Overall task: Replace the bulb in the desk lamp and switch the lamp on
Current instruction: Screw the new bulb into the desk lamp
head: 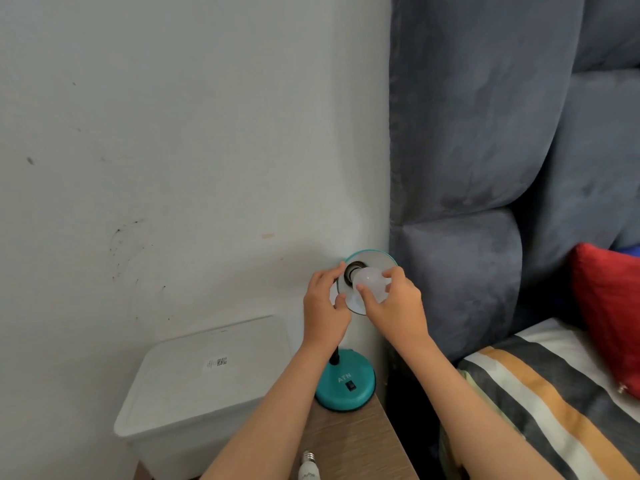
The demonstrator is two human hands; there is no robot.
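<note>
Head view: you are pinching the white globe bulb (370, 285) with your right hand (394, 306) at the socket (354, 270); your left hand (325, 306) is gripping the teal shade's rim (372, 252). A second bulb (308, 467) is lying on the wooden table (349, 441). Judged step: threading the bulb. Next calls for turning until seated, then pressing the base switch (350, 385).

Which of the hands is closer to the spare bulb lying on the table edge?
Left. The left hand grips the lamp shade's rim, up and slightly right of the spare bulb. The right hand holds the white bulb at the socket, farther right.
</note>
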